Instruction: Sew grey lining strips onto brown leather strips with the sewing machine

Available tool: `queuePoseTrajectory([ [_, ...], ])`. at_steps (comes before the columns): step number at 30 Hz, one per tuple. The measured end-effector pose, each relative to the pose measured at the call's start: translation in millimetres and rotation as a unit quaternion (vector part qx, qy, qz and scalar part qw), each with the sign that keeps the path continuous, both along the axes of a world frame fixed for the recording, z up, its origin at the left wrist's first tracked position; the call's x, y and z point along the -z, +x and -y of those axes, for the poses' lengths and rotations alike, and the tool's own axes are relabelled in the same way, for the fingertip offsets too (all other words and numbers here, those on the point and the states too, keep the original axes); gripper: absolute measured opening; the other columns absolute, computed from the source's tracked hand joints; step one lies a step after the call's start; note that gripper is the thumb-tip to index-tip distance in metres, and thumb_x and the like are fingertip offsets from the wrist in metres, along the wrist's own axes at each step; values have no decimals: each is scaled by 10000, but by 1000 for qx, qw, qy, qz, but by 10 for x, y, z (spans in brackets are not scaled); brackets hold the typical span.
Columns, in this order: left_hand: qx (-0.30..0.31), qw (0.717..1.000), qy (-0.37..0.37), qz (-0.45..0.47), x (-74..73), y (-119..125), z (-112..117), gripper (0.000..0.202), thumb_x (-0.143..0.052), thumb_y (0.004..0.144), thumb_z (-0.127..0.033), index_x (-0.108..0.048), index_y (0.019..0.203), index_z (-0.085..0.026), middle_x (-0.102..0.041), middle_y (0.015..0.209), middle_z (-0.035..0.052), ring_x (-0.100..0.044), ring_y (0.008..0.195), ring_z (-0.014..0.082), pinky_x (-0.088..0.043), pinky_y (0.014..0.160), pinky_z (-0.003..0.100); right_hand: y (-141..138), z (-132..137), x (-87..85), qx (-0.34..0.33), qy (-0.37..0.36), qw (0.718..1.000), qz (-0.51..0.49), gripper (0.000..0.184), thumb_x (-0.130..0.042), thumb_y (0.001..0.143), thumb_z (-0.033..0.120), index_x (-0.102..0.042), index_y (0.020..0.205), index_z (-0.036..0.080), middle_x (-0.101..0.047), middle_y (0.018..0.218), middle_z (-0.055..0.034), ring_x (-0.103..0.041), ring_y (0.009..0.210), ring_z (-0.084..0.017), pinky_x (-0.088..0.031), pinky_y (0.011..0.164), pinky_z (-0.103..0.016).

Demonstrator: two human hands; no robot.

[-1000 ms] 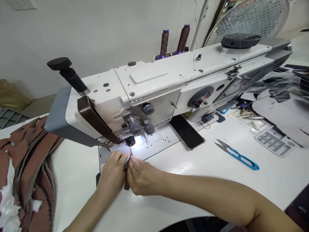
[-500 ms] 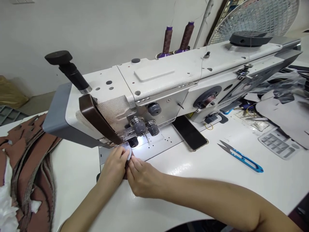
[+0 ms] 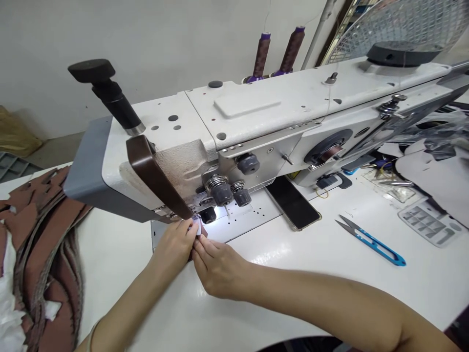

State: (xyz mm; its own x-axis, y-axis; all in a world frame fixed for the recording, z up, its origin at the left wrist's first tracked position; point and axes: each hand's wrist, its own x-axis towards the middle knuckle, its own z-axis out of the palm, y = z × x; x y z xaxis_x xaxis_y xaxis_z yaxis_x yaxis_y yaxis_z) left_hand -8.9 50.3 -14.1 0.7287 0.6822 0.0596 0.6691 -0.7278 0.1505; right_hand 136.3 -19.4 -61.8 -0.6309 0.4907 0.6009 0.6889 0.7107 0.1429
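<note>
A white sewing machine [image 3: 256, 110] spans the view, its lamp lighting the metal bed below the needle area. Close to the needle, my left hand [image 3: 175, 247] has its fingers closed on a small brown piece of material [image 3: 203, 231] with a pale grey piece [image 3: 198, 227] on top. My right hand [image 3: 216, 266] pinches the near end of the same brown piece, its fingertips almost touching the left hand's. Both hands hide most of the piece. The needle itself is hidden behind the machine head and fingers.
Brown strips [image 3: 47, 244] are heaped at the left. Blue thread snips [image 3: 372, 240] lie at the right, near a phone [image 3: 293, 203] beside the machine bed. Farther right are a grey stencil-like plate [image 3: 428, 224] and pale cut pieces [image 3: 436, 171]. Thread cones [image 3: 262, 56] stand behind.
The view has shifted slightly, so the machine appears nearer and a little to the right. Both hands still hold the brown piece near the needle; more of its brown edge shows.
</note>
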Motion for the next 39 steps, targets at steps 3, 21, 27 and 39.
queuePoseTrajectory([
  [3, 2, 1000, -6, -10, -15, -1, -13, 261, -381, 888, -115, -629, 934, -182, -671, 953, 64, -595, 818, 192, -461, 733, 324, 9, -10, -10, -5, -29, 1000, 10, 329, -345, 899, 24, -618, 1060, -64, -673, 1056, -258, -647, 1034, -289, -494, 994, -451],
  [21, 27, 998, 50, -17, 202, -196, -161, 278, -356, 903, -103, -625, 924, -168, -634, 792, 86, -623, 778, 225, -463, 661, 320, 35, -107, -43, -8, -158, 987, -6, 451, -383, 888, 86, -478, 1296, -81, -500, 1357, -276, -389, 1370, -288, -330, 1168, -432],
  [27, -12, 996, 84, -9, 304, -214, -207, 292, -368, 907, -127, -646, 988, -163, -669, 787, 98, -638, 731, 225, -448, 628, 309, 63, -106, -73, -10, -197, 980, 8, 510, -425, 871, 109, -444, 1346, -75, -380, 1454, -283, -306, 1414, -326, -331, 1160, -486],
  [39, -61, 996, 54, -21, 301, -138, -298, 304, -380, 874, -97, -669, 830, -181, -678, 723, 86, -656, 769, 240, -470, 720, 321, 58, -98, -57, -11, -195, 981, 17, 538, -463, 841, 126, -454, 1340, -75, -389, 1446, -287, -302, 1410, -351, -321, 1168, -478],
])
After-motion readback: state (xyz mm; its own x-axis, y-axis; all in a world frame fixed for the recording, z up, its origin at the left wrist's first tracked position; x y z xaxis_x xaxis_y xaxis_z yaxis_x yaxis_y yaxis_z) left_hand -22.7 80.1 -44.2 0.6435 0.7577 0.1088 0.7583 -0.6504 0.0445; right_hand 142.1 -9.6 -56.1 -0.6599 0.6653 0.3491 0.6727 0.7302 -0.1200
